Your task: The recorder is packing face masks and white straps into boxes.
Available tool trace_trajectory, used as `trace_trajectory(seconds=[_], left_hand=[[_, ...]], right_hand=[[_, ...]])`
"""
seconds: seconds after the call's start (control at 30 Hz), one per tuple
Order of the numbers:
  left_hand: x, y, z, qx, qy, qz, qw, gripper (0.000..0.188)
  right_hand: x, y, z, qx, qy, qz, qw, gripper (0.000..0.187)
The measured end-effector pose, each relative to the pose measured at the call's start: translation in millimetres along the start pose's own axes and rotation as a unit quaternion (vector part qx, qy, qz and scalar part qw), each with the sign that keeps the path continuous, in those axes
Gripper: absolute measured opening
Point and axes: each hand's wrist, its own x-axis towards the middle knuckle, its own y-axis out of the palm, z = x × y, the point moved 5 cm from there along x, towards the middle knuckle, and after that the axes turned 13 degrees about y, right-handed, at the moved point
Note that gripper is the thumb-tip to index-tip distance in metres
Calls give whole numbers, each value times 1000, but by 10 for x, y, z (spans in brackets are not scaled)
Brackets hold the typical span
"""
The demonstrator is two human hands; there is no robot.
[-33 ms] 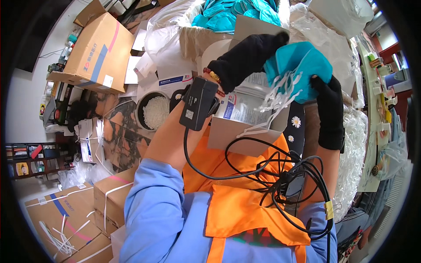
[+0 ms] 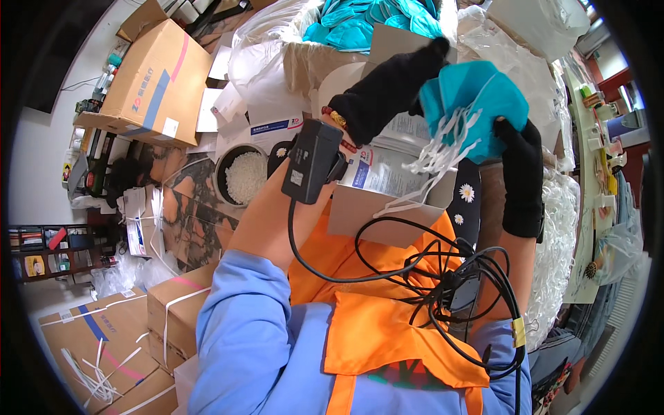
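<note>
A fanned stack of teal face masks (image 2: pixel 481 104), white ear loops (image 2: pixel 446 142) dangling from it, is raised above an open carton (image 2: pixel 387 220). My right hand (image 2: pixel 523 162), in a black glove, grips the stack's right side with its thumb in front. At the left edge of the masks is my black-gloved left hand (image 2: pixel 394 90), closed on that edge; one finger sticks up, and the others are partly hidden. Inside the carton lie clear printed packets (image 2: pixel 394 173), and a few loops hang over its near wall.
Beyond the carton, a plastic-lined container holds a heap of teal masks (image 2: pixel 377 24). Left of it are a bowl of white bits (image 2: pixel 245 176) and a large cardboard box (image 2: pixel 155 83). White loops (image 2: pixel 553 249) pile up at right. A black cable (image 2: pixel 443 277) runs across my lap.
The mask stack has shifted slightly right and its fan looks a little wider. My left fingertips have moved up a little. My right hand stays on the masks.
</note>
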Motion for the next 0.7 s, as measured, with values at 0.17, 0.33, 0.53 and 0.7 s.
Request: trace_trajectory(seconds=[0.17,0.33,0.53,0.7], left_hand=[[-13,19,184,289,196,60,935,22],[-611,145,486,550,94,378,738,17],[-884,286,834,548,-57,388,739,14],[-940,414,1334,497,3,446,744,15]], right_hand=[[4,-98,34,65,-25,-61,996,27],[-76,-54,0,155,-39,-84,983,27],[-88,166,-155,228,41,-54,971,25],[-84,231,-198,239,30,-27,970,23]])
